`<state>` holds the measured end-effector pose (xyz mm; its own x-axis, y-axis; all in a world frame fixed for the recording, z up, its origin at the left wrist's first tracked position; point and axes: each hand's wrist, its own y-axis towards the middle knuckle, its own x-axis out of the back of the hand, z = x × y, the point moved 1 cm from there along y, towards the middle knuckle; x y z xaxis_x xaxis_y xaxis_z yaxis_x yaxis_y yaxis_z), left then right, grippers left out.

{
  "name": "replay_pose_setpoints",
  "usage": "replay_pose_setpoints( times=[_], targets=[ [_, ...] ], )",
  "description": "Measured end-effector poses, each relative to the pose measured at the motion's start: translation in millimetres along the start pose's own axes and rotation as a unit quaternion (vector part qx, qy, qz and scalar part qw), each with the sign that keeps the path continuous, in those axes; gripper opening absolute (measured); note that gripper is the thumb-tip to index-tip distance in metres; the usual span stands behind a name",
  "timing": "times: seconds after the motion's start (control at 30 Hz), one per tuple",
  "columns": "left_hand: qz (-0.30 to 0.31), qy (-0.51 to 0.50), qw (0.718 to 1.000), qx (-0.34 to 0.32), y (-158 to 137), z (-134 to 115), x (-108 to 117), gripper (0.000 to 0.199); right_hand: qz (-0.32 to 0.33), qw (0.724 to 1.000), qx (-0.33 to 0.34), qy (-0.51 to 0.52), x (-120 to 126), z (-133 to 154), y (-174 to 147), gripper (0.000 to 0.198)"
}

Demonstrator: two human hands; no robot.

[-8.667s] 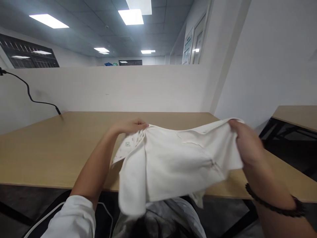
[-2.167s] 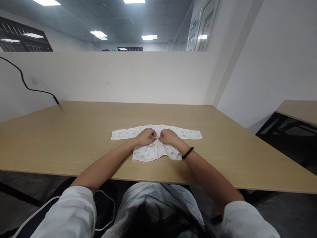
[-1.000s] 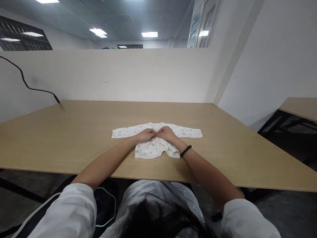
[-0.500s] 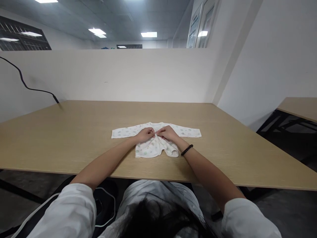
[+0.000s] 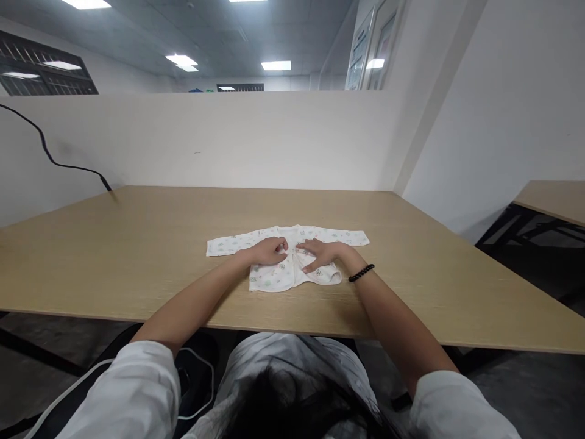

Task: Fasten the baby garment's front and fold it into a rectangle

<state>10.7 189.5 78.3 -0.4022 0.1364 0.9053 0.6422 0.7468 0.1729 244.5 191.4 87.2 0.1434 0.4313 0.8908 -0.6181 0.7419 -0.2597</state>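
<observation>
A small white baby shirt (image 5: 272, 278) with a scattered print lies on the table, its sleeves stretched out to both sides and its front opening running down the middle. My left hand (image 5: 269, 250) rests on the left front panel, fingers loosely bent and the thumb apart from them, with nothing seen between. Spread flat over the right front panel is my right hand (image 5: 321, 252), its thumb pointing toward the opening. Both hands cover part of the chest. The lower right hem bulges up slightly near my right wrist.
The wooden table (image 5: 159, 219) meets a white partition (image 5: 256, 137) at the back. A black cable (image 5: 68, 165) hangs down to the table's far left corner. A second table (image 5: 557, 196) stands off to the right. A white cord (image 5: 212, 378) lies below the front edge.
My fingertips, pinched together at the middle of the shirt before, have come apart. The right hand has opened and moved right, and the right panel's hem lies flatter and farther right.
</observation>
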Motion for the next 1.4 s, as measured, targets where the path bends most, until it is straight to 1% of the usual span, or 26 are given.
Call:
replay_pose_setpoints(
  times=[0.07,0.1,0.2,0.23,0.3,0.4,0.47,0.53,0.63,0.7,0.77,0.8,0.83,0.87,0.9,0.93,1.0,1.03,1.07,1.13,1.2,1.3,1.4],
  targets=[
    [-0.009,0.017,1.0,-0.015,1,1,-1,0.025,-0.001,1.0,-0.016,-0.006,-2,-2,0,0.106],
    [-0.025,0.029,0.999,-0.016,1,2,-1,0.027,-0.01,1.0,-0.011,-0.001,-3,-1,1,0.103],
    [-0.074,0.085,0.994,-0.001,3,4,-3,0.038,-0.078,0.997,0.006,0.006,-5,6,4,0.087],
    [-0.073,0.107,0.992,0.002,4,4,-4,0.041,-0.102,0.995,-0.003,-0.003,-5,10,6,0.082],
    [-0.039,0.142,0.989,0.008,5,4,-6,0.046,-0.13,0.99,-0.038,-0.036,-7,19,9,0.076],
    [0.019,0.159,0.987,0.025,5,4,-8,0.05,-0.128,0.986,-0.076,-0.08,-9,32,12,0.075],
    [0.034,0.154,0.987,0.039,5,5,-8,0.052,-0.125,0.984,-0.09,-0.088,-11,39,12,0.078],
    [0.037,0.137,0.988,0.053,6,6,-8,0.053,-0.125,0.983,-0.102,-0.085,-13,44,12,0.081],
    [0.03,0.092,0.994,0.06,6,9,-6,0.052,-0.13,0.982,-0.115,-0.077,-14,46,12,0.081],
    [0.009,0.064,0.997,0.048,5,8,-2,0.048,-0.138,0.982,-0.107,-0.067,-12,43,11,0.079],
    [-0.026,0.047,0.998,0.023,3,4,3,0.042,-0.159,0.983,-0.078,-0.049,-6,40,8,0.072],
    [-0.038,0.039,0.998,0.006,2,0,6,0.037,-0.176,0.982,-0.059,-0.041,-2,38,7,0.064],
    [-0.04,0.031,0.999,-0.01,1,-5,8,0.031,-0.193,0.98,-0.041,-0.033,2,38,5,0.054],
    [-0.029,0.022,0.999,-0.02,0,-10,10,0.026,-0.202,0.979,-0.026,-0.022,6,38,3,0.042],
    [-0.009,0.015,1.0,-0.023,-2,-16,12,0.022,-0.2,0.98,-0.018,-0.01,9,39,1,0.03],
    [0.015,0.011,1.0,-0.02,-3,-21,12,0.019,-0.184,0.983,-0.015,0.007,11,41,-1,0.02],
    [0.05,0.012,0.999,-0.002,-6,-30,11,0.016,-0.121,0.992,-0.024,0.033,11,47,-5,0.007],
    [0.056,0.017,0.998,0.004,-8,-33,10,0.016,-0.088,0.995,-0.035,0.038,10,50,-7,0.004],
    [0.057,0.022,0.998,0.005,-9,-35,9,0.016,-0.063,0.996,-0.049,0.035,9,53,-9,0.005],
    [0.054,0.028,0.998,-0.002,-10,-37,5,0.018,-0.037,0.996,-0.072,0.024,7,58,-12,0.012],
    [0.051,0.028,0.998,-0.01,-10,-37,2,0.019,-0.032,0.996,-0.086,0.02,6,59,-14,0.018],
    [0.046,0.008,0.999,-0.01,-9,-37,-2,0.018,-0.031,0.995,-0.093,0.012,6,59,-16,0.021],
    [0.065,-0.064,0.996,-0.002,-7,-36,-4,0.019,-0.035,0.996,-0.084,0.024,8,57,-18,0.019]
  ],
)
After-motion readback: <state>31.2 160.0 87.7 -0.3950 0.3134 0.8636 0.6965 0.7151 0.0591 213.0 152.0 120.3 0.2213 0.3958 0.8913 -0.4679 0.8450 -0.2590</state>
